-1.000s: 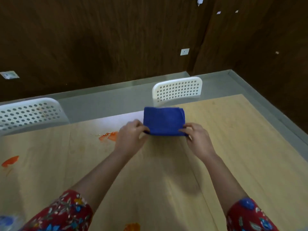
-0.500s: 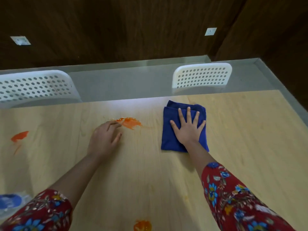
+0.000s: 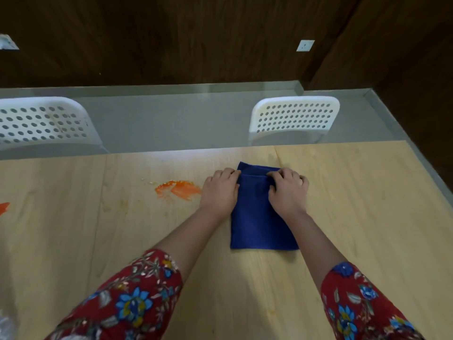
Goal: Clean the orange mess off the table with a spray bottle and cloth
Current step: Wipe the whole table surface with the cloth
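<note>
Both hands, left [image 3: 219, 192] and right [image 3: 287, 192], pinch the blue cloth's [image 3: 259, 224] far edge, fingers curled.

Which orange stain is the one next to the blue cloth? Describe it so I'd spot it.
On the wooden table, near its far edge, find the folded blue cloth. Just left of the left hand gripping it lies a fan-shaped orange smear; the other orange mark is cut off at the picture's left edge.
</note>
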